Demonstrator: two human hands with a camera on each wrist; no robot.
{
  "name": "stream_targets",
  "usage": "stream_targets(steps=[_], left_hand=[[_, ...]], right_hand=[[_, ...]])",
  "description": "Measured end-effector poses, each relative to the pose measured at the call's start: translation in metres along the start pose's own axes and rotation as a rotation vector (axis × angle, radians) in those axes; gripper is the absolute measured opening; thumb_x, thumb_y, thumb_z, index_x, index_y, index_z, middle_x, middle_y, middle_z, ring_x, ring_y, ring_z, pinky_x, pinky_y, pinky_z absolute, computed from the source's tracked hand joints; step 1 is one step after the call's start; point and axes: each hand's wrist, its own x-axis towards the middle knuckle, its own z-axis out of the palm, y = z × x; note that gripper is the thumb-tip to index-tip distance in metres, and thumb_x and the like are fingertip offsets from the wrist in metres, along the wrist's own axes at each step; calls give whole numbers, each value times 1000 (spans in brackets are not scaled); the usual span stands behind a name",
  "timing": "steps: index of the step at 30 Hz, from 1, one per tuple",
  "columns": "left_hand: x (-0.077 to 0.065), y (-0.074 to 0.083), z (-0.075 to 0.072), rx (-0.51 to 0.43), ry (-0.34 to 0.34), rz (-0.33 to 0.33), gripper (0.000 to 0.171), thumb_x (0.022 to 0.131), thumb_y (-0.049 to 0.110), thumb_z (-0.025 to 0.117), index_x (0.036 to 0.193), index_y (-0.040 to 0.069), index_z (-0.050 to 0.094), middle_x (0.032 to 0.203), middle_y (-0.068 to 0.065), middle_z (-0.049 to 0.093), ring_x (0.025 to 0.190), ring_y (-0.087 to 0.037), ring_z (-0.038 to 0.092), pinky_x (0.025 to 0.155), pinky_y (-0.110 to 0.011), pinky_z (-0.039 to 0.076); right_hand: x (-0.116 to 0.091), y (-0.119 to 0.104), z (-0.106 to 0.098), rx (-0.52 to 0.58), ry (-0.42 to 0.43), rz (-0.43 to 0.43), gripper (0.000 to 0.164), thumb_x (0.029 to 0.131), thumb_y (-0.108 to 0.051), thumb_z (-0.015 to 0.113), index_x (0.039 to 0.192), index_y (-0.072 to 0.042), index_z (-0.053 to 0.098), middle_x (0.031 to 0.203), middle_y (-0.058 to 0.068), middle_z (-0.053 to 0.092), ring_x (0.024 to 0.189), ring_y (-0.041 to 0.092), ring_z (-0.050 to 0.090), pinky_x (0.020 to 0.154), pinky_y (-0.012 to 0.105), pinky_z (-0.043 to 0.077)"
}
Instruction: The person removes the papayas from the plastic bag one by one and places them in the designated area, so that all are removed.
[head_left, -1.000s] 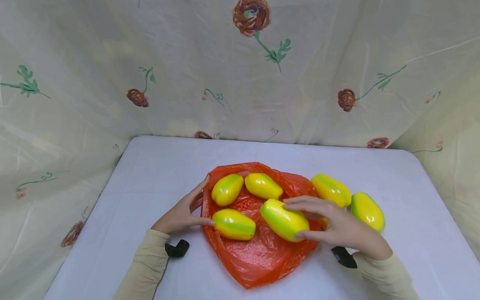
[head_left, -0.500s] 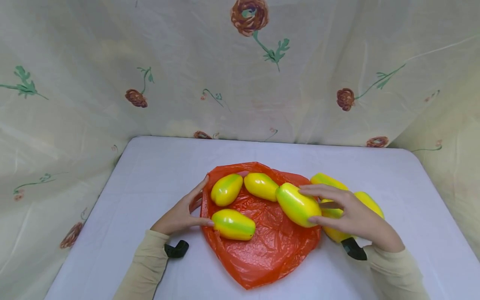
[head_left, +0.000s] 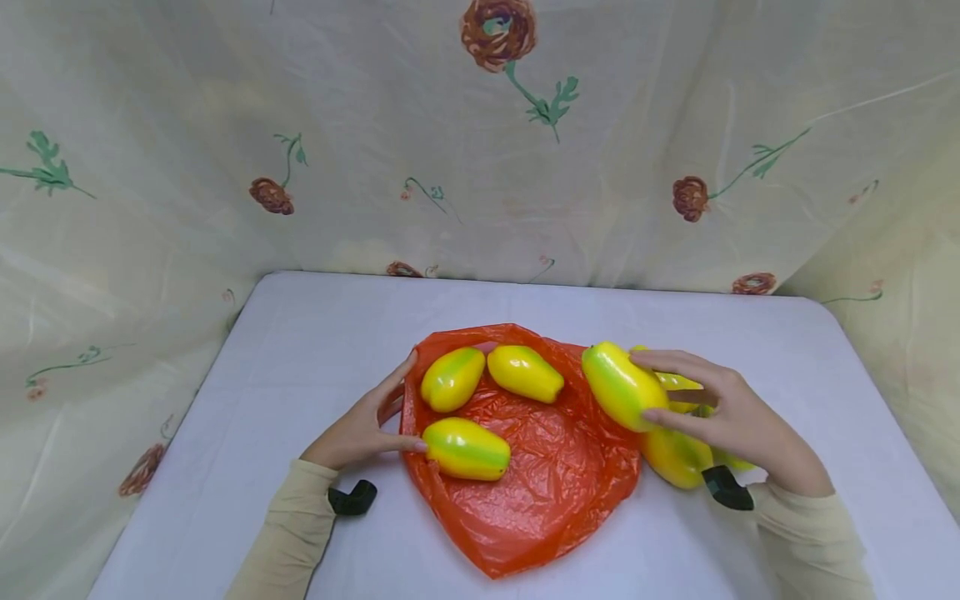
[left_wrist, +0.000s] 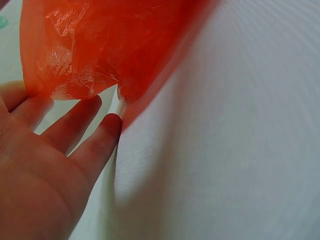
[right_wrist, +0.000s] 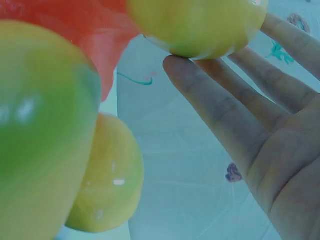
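A red plastic bag (head_left: 517,517) lies spread open on the white table with three yellow-green papayas in it: one at back left (head_left: 453,380), one at back middle (head_left: 525,373) and one at front left (head_left: 467,450). At the bag's left rim is my left hand (head_left: 367,425), thumb over the edge near the front papaya, straight fingers against the outside in the left wrist view. My right hand (head_left: 738,412) holds another papaya (head_left: 619,387) between thumb and fingers, over the bag's right rim. The right wrist view shows its underside against the fingertips.
More papayas (head_left: 677,457) sit on the table right of the bag, partly hidden by my right hand. The white table (head_left: 322,333) ends at a flowered curtain (head_left: 585,167) behind it. Black straps or mounts (head_left: 352,498) show at both wrists.
My right hand has carried its papaya rightward and toward the back, from over the middle of the bag to its right rim. The left hand stays in place.
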Motion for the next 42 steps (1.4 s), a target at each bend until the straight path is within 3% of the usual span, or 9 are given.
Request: stream_targets(steps=[13,24,31,42], left_hand=[[0,3,0,5,-4,-1,117,79,33,91,166,37,13,175,9,10,161,-31,20,127,-51,29],[0,3,0,-7,-7,0,116,79,32,91,165,40,13,175,10,10,161,-31,19,127,-51,30],[-1,2,-1,-11,-4,-1,116,79,32,91,165,40,14,175,12,11,161,-30,19,127,-51,30],[1,1,1,-5,1,-24,115,79,35,91,165,42,14,174,14,11,162,-28,19,127,-52,31]], right_hand=[[-7,18,-22,-22,161,81,60,89,-11,82,144,-20,61,144,-21,56,124,-9,52,87,6,53],[-10,34,-33,-25,228,166,62,94,-17,78,151,-24,54,147,-17,55,123,-11,48,88,0,48],[-9,42,-37,-19,254,170,62,95,-17,76,152,-22,53,149,-13,55,124,-12,47,88,-1,48],[-16,63,-46,-4,300,144,62,93,-7,76,151,-15,54,142,-23,55,124,-11,49,87,-1,49]])
